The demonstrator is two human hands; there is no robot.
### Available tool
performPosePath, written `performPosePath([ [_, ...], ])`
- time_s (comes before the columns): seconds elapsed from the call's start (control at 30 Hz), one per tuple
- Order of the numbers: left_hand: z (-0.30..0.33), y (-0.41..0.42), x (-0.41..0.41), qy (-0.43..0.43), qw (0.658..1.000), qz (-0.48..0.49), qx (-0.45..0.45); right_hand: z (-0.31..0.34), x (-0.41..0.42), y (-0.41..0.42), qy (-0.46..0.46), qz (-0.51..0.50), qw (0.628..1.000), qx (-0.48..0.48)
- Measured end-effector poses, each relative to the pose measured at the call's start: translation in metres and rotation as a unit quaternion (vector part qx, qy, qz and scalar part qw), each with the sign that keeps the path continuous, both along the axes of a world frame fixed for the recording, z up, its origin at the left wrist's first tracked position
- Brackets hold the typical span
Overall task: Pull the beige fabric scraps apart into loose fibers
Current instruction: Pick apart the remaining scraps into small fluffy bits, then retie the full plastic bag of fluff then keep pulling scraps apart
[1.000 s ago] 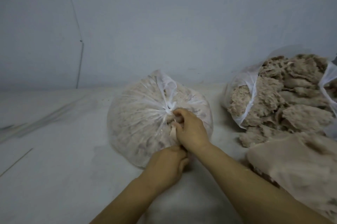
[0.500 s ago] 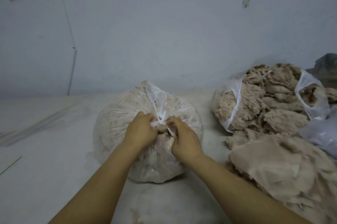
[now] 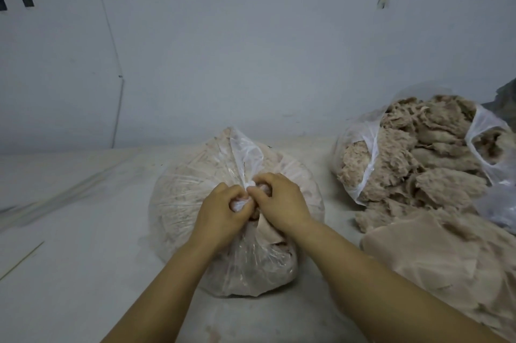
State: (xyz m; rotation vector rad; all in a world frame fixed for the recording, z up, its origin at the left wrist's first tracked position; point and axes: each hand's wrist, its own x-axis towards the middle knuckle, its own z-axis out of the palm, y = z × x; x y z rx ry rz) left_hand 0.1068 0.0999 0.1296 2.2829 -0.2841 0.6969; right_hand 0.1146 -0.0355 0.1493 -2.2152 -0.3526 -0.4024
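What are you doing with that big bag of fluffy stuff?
A person is working at the knot of a tied clear plastic bag full of beige scraps. The left hand and right hand both pinch the knot, so the bag is not open yet. To the right sits an open bag heaped with fluffy beige fibers, and a beige fabric pile lies nearer.

Two bare, sleeveless forearms (image 3: pixel 377 281)

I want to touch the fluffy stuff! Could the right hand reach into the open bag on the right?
Probably yes. The open bag sits close on the right hand's side, its fluff uncovered, nothing between. But that hand now pinches the knot of the tied bag and must let go first.
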Motion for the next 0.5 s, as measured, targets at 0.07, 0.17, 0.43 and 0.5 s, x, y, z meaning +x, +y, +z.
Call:
performPosePath([
  [0.07,-0.004,0.000,-0.001,-0.008,1.000,0.001,0.016,0.007,0.002,0.000,0.059,0.032,0.995,0.075],
  [0.17,-0.007,0.001,-0.003,-0.017,0.999,0.003,0.028,0.008,0.002,-0.001,0.102,0.070,0.965,0.230],
  [0.43,0.017,0.000,0.001,0.039,0.998,-0.020,0.038,0.007,-0.002,-0.002,0.210,0.132,0.782,0.572],
  [0.5,0.022,0.003,0.000,0.079,0.995,-0.056,0.005,0.008,0.000,-0.004,0.219,0.122,0.756,0.605],
])
